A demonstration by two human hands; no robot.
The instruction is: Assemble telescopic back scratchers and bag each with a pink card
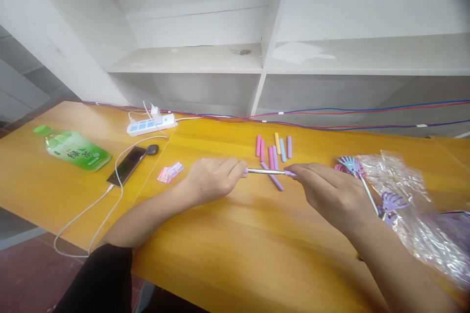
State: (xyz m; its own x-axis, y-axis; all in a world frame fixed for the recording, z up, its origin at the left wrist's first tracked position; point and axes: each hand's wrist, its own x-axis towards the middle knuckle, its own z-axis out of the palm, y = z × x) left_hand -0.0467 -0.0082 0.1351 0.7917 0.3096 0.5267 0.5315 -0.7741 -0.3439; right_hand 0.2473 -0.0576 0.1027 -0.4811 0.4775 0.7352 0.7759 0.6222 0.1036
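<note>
Both hands hold one thin silver rod (pixel 265 171) level above the table, its two ends light purple. My left hand (pixel 216 178) is closed around the left end, and only a bit of purple shows past the fingers. At the other end, my right hand (pixel 330 193) pinches the purple piece between thumb and fingers. Behind and below the rod lie several short tubes, among them a yellow tube (pixel 277 143), a blue tube (pixel 282 150) and a purple tube (pixel 272 177). Hand-shaped back scratcher heads, one blue (pixel 350 165) and one purple (pixel 393 202), lie beyond my right wrist.
Crinkled clear plastic bags (pixel 398 181) cover the right side. On the left are a green-capped bottle (pixel 79 149), a phone (pixel 127 165) on a white cable, a power strip (pixel 151 124) and small pink cards (pixel 170 172). White shelving (pixel 191 58) and cables (pixel 330 108) run along the back.
</note>
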